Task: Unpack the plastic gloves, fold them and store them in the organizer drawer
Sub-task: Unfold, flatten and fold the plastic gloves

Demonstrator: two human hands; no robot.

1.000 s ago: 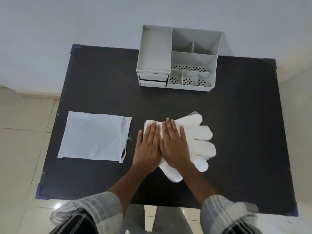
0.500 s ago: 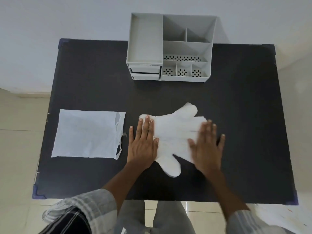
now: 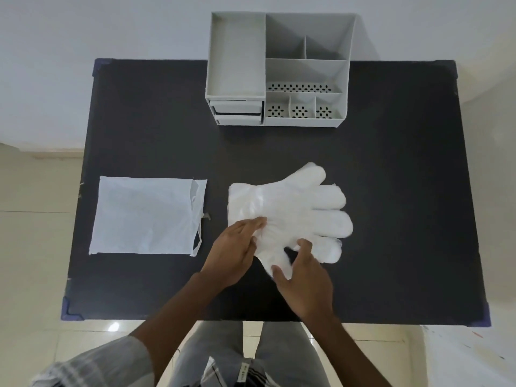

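Note:
A flat stack of white plastic gloves (image 3: 296, 210) lies on the black table (image 3: 391, 191), fingers pointing right and thumb toward me. My left hand (image 3: 234, 250) pinches the near edge of the stack close to the cuff. My right hand (image 3: 303, 280) grips the glove thumb between thumb and fingers. The empty white packaging bag (image 3: 145, 216) lies flat to the left. The grey organizer (image 3: 279, 71) stands at the table's far edge, with two small drawers (image 3: 237, 111) at its front left; the upper one looks slightly ajar.
The organizer has an open tray above the drawers and several open compartments on the right. Beyond the left table edge is tiled floor (image 3: 33, 219). A white wall rises behind. My legs are below the near edge.
Both hands left their flat, spread position on the gloves and drew back to the near edge, where they now pinch the stack. The camera view shifted slightly.

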